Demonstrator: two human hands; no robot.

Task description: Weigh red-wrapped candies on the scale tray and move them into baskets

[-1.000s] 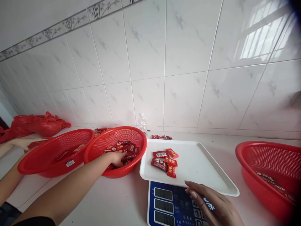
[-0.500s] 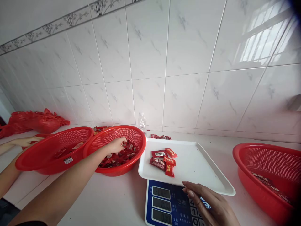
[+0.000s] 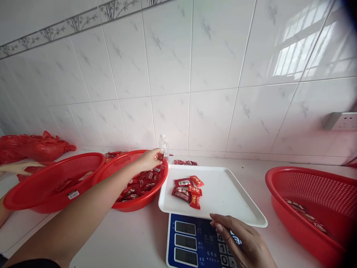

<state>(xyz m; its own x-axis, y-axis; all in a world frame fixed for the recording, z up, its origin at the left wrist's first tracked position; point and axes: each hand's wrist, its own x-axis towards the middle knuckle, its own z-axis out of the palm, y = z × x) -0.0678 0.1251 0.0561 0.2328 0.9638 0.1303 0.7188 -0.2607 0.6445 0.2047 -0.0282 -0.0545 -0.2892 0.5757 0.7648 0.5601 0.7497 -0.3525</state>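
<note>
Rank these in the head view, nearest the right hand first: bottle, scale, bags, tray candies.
1. Scale, partly hidden by the right hand.
2. Candies, left part of the tray.
3. Bottle, behind the tray.
4. Bags, far left.

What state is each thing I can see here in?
Left hand: closed on a small red packet
Scale: readings too faint to read
Right hand: over the scale, seemingly holding nothing
Tray: bearing five packets
Middle basket: partly filled
Left basket: few items inside
Right basket: some packets inside
Bottle: upright
Red bags: crumpled
</note>
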